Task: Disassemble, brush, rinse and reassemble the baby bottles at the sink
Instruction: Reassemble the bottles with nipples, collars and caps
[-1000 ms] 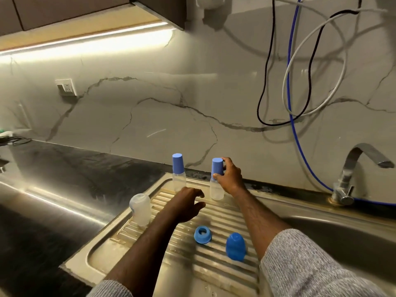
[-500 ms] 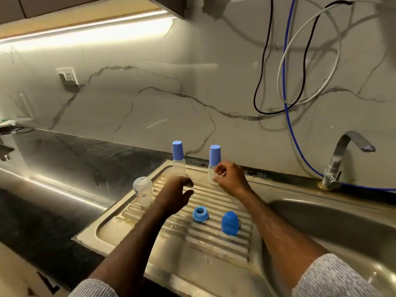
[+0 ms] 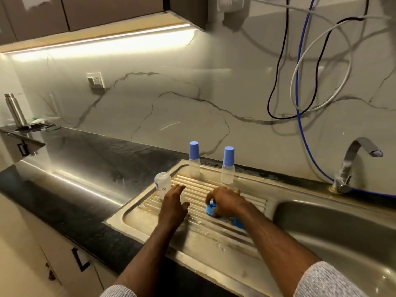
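Right hand [image 3: 226, 201] curls down over the blue ring [image 3: 210, 209] mid-drainboard [image 3: 150, 219], gripping it; left hand [image 3: 174, 203] hovers flat, fingers loose, holding nothing.

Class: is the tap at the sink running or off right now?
Off. No stream falls from the tap's spout, and the sink basin below shows no falling water.

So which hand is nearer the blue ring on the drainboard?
Right. The right hand is down over the blue ring, fingers curled at it. The left hand is open, off to its left, nearer the uncapped bottle.
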Demonstrator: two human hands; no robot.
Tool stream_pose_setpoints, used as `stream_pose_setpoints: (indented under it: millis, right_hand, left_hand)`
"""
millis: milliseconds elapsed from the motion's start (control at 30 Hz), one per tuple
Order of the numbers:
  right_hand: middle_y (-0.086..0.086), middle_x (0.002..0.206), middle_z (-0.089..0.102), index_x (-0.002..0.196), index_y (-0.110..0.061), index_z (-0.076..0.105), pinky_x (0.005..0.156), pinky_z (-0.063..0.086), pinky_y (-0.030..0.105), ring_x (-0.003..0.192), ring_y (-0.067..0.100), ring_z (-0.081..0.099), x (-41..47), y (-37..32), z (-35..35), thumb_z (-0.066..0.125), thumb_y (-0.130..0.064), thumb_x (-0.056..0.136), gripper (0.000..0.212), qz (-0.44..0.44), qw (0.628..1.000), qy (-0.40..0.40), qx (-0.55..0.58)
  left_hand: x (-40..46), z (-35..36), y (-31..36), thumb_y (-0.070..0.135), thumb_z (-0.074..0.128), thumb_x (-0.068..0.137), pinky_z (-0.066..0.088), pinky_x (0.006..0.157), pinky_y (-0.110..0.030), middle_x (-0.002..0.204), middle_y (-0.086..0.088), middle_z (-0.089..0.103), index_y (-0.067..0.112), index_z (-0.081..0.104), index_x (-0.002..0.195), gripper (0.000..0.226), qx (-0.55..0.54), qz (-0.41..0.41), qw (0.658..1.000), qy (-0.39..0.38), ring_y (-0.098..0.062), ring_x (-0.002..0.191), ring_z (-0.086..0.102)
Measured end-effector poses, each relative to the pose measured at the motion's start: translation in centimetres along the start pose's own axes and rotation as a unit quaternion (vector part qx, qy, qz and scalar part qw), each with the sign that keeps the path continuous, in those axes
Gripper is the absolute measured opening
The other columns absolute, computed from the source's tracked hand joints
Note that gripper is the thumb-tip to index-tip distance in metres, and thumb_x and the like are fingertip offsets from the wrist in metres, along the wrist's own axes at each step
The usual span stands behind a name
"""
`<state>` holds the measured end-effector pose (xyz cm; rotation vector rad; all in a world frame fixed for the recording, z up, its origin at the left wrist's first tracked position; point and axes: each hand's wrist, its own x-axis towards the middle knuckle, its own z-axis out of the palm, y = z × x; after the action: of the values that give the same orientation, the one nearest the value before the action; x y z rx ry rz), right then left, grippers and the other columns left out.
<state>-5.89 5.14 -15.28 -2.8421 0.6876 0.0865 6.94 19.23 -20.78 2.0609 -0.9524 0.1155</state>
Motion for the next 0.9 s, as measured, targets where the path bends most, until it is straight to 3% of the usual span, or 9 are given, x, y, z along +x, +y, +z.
stream_pose_setpoints:
  millis: [200,267,333,367,467,567,700,800,900]
  right_hand:
    - [-0.003,0.128,0.052,0.118,-0.031,0.064,0.102,0.034,0.046,0.121,0.021,0.053,-0.7,-0.1,0.8,0.077,-0.022,0.085,0.037,-0.016,0.999,0.043,0.012]
    - [-0.003,0.131,0.049,0.119,-0.031,0.061,0.104,0.035,0.045,0.122,0.020,0.051,-1.0,-0.1,0.6,0.077,-0.023,0.085,0.038,-0.023,0.997,0.060,0.032]
    - [-0.005,0.132,0.053,0.120,-0.033,0.059,0.104,0.037,0.043,0.122,0.019,0.051,-1.3,0.1,0.4,0.076,-0.022,0.085,0.040,-0.023,0.994,0.092,0.059]
    - [-0.005,0.130,0.056,0.120,-0.034,0.059,0.104,0.038,0.043,0.122,0.018,0.052,-1.5,0.2,0.2,0.075,-0.022,0.086,0.040,-0.022,0.990,0.114,0.076]
    - [-0.007,0.123,0.062,0.120,-0.035,0.060,0.103,0.042,0.043,0.114,0.016,0.057,-2.1,1.2,-0.5,0.074,-0.025,0.085,0.039,-0.020,0.973,0.186,0.134]
    - [-0.010,0.120,0.062,0.121,-0.035,0.061,0.097,0.049,0.039,0.105,0.011,0.060,-3.3,3.0,-0.8,0.075,-0.025,0.084,0.040,-0.011,0.939,0.273,0.207]
    - [-0.008,0.119,0.061,0.127,-0.026,0.065,0.095,0.053,0.031,0.105,0.007,0.059,-5.9,5.9,-0.3,0.076,-0.015,0.085,0.044,0.021,0.892,0.360,0.271]
    - [-0.006,0.120,0.063,0.123,-0.021,0.069,0.096,0.054,0.033,0.106,0.009,0.061,-8.3,8.5,0.8,0.079,-0.010,0.082,0.044,0.057,0.859,0.415,0.294]
    - [-0.007,0.116,0.065,0.117,-0.024,0.068,0.092,0.057,0.039,0.104,0.011,0.064,-10.4,11.3,2.2,0.081,-0.010,0.079,0.042,0.091,0.833,0.437,0.326]
  left_hand:
    - [-0.2,0.5,-0.7,0.000,0.073,0.085,0.052,0.102,-0.044,0.134,-0.010,0.063,0.019,0.055,0.140,0.061,-0.065,-0.072,0.995,-0.033,-0.023,0.115,0.063]
    - [-0.3,0.8,-0.8,-0.003,0.069,0.086,0.057,0.090,-0.032,0.129,-0.009,0.065,0.018,0.056,0.140,0.060,-0.075,-0.084,0.993,-0.036,-0.015,0.107,0.064]
    - [-0.1,1.0,-0.9,-0.005,0.067,0.087,0.051,0.071,-0.013,0.124,-0.006,0.066,0.015,0.060,0.135,0.052,-0.073,-0.084,0.993,-0.029,-0.006,0.096,0.061]
    - [0.1,1.1,-0.8,-0.005,0.068,0.087,0.048,0.066,-0.011,0.121,-0.006,0.065,0.012,0.063,0.130,0.046,-0.064,-0.076,0.995,-0.027,-0.007,0.093,0.062]
    - [0.6,1.6,0.2,0.003,0.076,0.084,0.047,0.077,-0.020,0.108,-0.005,0.063,0.011,0.071,0.109,0.027,-0.030,-0.017,0.999,0.010,-0.020,0.096,0.064]
    - [0.6,2.8,3.1,0.008,0.074,0.087,0.047,0.076,-0.019,0.100,0.002,0.063,0.020,0.065,0.099,0.019,-0.127,-0.002,0.991,0.046,-0.013,0.091,0.063]
    - [-0.4,5.5,8.4,0.010,0.064,0.097,0.059,0.070,-0.031,0.093,-0.009,0.069,0.016,0.064,0.098,0.006,-0.386,-0.030,0.922,-0.027,-0.023,0.086,0.070]
    - [-1.2,8.2,12.3,0.014,0.068,0.096,0.061,0.072,-0.033,0.094,-0.012,0.072,0.012,0.065,0.110,0.014,-0.454,-0.020,0.890,-0.043,-0.024,0.087,0.072]
    - [-2.3,10.9,15.4,0.014,0.071,0.093,0.060,0.071,-0.035,0.096,-0.016,0.071,0.009,0.065,0.108,0.017,-0.492,-0.027,0.868,-0.064,-0.027,0.089,0.072]
